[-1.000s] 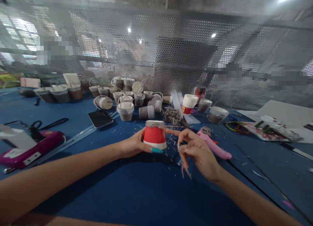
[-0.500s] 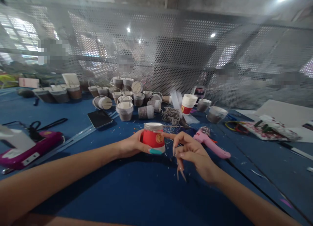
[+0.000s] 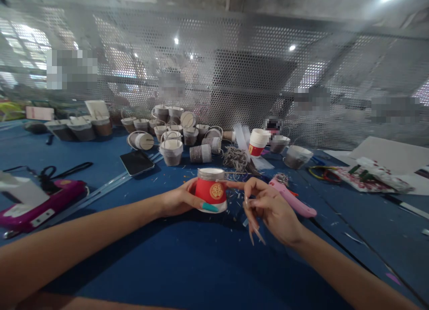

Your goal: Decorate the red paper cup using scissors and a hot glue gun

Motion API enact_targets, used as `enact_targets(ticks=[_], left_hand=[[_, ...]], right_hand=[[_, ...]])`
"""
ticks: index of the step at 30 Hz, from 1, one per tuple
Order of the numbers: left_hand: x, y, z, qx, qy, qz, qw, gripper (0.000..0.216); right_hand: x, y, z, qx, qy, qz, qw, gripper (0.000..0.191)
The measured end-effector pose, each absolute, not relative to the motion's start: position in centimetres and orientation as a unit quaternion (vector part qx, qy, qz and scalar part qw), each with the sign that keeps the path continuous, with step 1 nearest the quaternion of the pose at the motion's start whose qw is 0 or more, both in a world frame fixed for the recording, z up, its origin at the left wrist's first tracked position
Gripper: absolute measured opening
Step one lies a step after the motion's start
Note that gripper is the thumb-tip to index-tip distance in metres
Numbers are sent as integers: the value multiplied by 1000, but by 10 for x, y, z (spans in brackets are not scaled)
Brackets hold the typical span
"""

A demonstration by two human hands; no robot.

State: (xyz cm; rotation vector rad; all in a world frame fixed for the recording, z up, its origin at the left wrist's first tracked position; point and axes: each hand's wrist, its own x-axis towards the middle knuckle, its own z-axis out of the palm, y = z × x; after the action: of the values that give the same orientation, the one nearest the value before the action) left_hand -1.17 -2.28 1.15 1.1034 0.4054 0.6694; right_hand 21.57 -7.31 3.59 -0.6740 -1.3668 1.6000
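A red paper cup (image 3: pixel 210 193) with a gold emblem and a white base stands upright in my left hand (image 3: pixel 182 198). My fingers wrap its left side, with the thumb and its teal nail across the lower front. Grey twine or a similar band circles the cup just below its white rim. At the right, my right hand (image 3: pixel 273 209) reaches its index finger to the cup's side, near the band. Its other fingers are bent or spread downward, apart from the cup, and I see nothing held in them.
Behind the cup lie a tangle of grey twine (image 3: pixel 235 158), a stack of paper cups (image 3: pixel 258 142) and several twine-wrapped cups with handles (image 3: pixel 171 152). A pink glue gun (image 3: pixel 296 202) lies at the right. Leftward are a phone (image 3: pixel 136 162) and a purple power strip (image 3: pixel 60 200).
The cup has turned in my left hand, so its emblem faces me more fully. My right hand has shifted slightly right, its index finger still at the cup.
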Motion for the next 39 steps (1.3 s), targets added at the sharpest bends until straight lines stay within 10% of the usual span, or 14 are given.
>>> enact_targets(ticks=[32, 39], left_hand=[[-12, -20, 7, 499, 172, 325, 785, 63], [-11, -16, 7, 460, 181, 346, 797, 53]], right_hand=[[217, -75, 43, -267, -407, 764, 425, 12], [226, -61, 43, -505, -466, 447, 573, 9]])
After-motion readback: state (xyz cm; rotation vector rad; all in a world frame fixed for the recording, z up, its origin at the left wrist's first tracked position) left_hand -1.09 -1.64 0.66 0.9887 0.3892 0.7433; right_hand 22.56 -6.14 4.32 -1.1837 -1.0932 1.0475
